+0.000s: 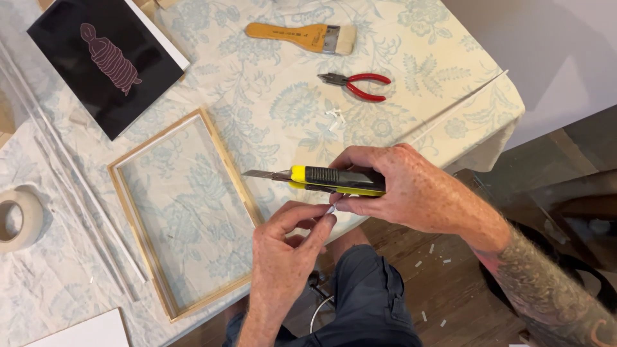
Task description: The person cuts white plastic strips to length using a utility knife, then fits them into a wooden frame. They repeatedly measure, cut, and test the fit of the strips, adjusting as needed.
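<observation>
Left hand fingertips pinching what looks like small white strip, right hand gripping utility knife

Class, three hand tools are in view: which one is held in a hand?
The yellow-and-black utility knife, blade extended, in the right hand; the wooden paintbrush and red-handled pliers lie untouched on the cloth.

The utility knife is yellow and black with a grey metal blade. The pliers have red handles and dark steel jaws. The paintbrush has an orange-tan wooden handle, a silver ferrule and pale bristles. The desk wears a cream cloth printed with pale blue flowers and leaves. The picture frame is light natural wood. The print is black with a dark red line drawing. The tape roll is off-white. The shorts are dark navy.
</observation>
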